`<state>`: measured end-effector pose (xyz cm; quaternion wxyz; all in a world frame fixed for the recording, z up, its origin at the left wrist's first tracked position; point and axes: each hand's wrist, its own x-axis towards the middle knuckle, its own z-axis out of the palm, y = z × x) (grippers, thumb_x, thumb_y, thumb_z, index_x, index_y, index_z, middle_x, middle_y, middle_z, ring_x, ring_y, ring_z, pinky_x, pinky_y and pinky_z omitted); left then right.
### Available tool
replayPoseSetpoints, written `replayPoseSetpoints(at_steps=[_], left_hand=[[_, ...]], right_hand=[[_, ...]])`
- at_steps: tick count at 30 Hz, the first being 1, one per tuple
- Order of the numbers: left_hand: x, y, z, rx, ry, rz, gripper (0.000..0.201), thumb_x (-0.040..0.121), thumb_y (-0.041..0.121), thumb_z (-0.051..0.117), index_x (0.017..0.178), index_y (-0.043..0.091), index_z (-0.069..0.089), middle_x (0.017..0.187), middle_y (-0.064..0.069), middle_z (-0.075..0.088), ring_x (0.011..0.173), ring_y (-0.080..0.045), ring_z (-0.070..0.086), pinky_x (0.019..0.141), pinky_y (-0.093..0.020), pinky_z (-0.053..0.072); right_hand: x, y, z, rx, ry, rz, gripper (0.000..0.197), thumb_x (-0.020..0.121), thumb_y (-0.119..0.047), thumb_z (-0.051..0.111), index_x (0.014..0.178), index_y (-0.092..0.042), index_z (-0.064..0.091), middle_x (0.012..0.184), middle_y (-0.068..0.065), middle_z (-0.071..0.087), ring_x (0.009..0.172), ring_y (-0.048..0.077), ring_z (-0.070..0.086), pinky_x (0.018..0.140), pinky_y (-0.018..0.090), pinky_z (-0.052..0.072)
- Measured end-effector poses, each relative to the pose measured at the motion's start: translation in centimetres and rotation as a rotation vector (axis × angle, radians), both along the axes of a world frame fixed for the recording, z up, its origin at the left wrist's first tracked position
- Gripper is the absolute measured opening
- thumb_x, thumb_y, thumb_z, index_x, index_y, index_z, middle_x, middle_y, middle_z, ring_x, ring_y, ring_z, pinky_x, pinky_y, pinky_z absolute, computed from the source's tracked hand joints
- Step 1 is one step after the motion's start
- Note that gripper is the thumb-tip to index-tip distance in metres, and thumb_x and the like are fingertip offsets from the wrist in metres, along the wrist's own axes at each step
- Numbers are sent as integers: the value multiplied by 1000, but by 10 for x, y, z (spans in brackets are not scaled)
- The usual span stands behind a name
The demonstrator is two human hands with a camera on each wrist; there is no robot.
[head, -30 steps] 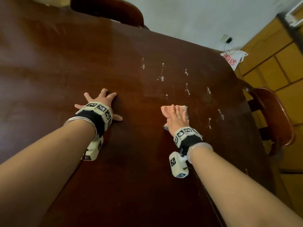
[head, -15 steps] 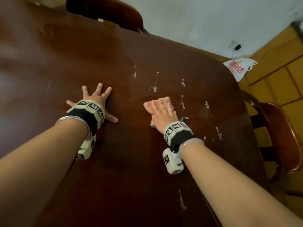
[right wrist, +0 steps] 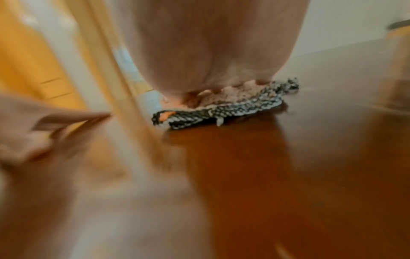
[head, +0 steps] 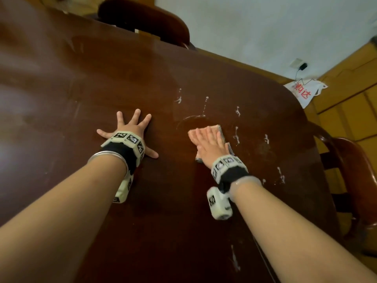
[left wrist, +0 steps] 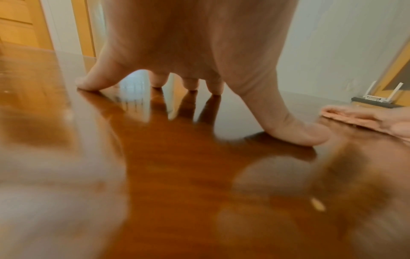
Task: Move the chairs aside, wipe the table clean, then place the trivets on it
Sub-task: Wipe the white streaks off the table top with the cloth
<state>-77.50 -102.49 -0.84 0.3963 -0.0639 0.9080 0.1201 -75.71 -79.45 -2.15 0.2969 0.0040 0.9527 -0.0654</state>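
The dark brown wooden table [head: 61, 88] fills the head view. My left hand [head: 130, 129] lies flat on it with the fingers spread; in the left wrist view the fingertips [left wrist: 88, 84] touch the glossy top. My right hand [head: 208, 144] presses flat, fingers straight and together, on a pink cloth [head: 220, 129] with a black-and-white woven edge [right wrist: 233, 105]. White smears [head: 236, 133] streak the wood right of the cloth and beyond it. A wet arc shows just ahead of the cloth. No trivets are in view.
One dark wooden chair [head: 146, 21] stands at the far side of the table, and another chair [head: 355, 180] at its right edge. A white bag with red print [head: 304, 90] hangs near the wall socket. Yellow wood panelling lines the right.
My right hand has slid the cloth to the left across the table, away from the smears at its right. The left hand stays planted in the same spot.
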Motion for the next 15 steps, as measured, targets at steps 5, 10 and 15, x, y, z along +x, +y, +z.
replayPoseSetpoints(at_steps=[5,10,15], left_hand=[[-1,0,-2,-2,-2,7,137,48,60,84,142,53,-15,151,21,-30,139,-31,-30,93,-82,7],[0,-1,-1,9,7,6,135,49,61,83,143,52,-14,151,20,-28,140,-32,-29,94,-82,8],[1,0,0,23,37,8,131,52,56,84,144,51,-9,153,19,-24,141,-33,-27,95,-82,8]], right_hand=[[-24,-70,0,-49,15,55,53,104,-34,22,149,-48,-4,159,-10,-22,145,25,-25,117,54,-8],[12,-45,-5,-34,-6,210,54,104,-35,21,147,-53,-7,157,-19,-22,144,16,-24,116,47,-10],[-18,-26,-3,-21,7,-35,51,104,-38,18,147,-51,-6,158,-13,-21,146,22,-22,116,50,-8]])
